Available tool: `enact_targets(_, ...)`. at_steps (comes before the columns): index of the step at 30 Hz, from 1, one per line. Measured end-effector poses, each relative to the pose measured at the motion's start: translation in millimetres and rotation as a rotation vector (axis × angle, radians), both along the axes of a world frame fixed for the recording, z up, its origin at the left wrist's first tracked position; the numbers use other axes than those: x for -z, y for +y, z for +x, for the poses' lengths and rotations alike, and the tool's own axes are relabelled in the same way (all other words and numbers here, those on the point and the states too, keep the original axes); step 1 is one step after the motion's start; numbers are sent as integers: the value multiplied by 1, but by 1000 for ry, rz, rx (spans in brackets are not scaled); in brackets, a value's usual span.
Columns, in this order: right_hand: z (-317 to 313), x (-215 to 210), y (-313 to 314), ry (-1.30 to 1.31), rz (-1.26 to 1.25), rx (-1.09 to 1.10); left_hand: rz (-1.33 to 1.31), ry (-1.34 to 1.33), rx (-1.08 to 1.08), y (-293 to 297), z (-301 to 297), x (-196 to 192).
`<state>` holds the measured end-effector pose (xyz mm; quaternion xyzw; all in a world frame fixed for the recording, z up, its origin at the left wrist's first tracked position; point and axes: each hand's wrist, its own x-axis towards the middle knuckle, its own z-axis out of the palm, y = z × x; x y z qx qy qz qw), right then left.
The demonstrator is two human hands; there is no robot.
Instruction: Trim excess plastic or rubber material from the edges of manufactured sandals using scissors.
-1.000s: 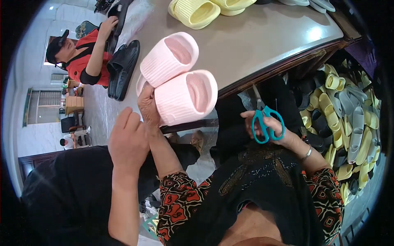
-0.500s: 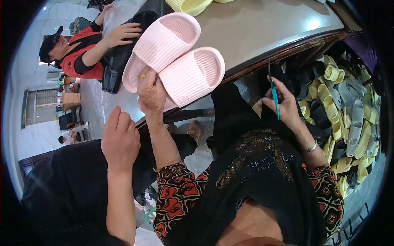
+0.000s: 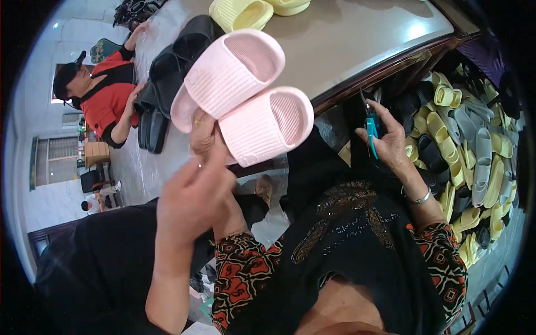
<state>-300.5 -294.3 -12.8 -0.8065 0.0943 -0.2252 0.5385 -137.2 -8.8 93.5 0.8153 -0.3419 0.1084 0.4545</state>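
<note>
Left hand [image 3: 192, 204] and another hand [image 3: 205, 134] grip the pink slippers [image 3: 245, 100]; right hand [image 3: 388, 142] clasps teal scissors [image 3: 371, 131]; black slippers [image 3: 167, 72] lie far left; yellow slippers [image 3: 251, 11] beyond.

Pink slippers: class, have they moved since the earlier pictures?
Yes. The pink slippers have risen over the table edge, toward the yellow slippers.

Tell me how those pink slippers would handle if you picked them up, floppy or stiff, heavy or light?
The pink slippers look thick and moulded, so probably springy rather than floppy. One hand holds both aloft, which suggests they are light. The ribbed surface likely gives a decent grip.
</note>
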Motion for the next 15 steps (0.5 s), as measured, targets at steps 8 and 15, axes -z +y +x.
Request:
enact_targets(8,19,-32,-9,-96,-40,90,917,-558,397,-43,-36,-110)
enact_targets(15,45,-53,12,-324,-179,40,305,-136,81,-7,14,26)
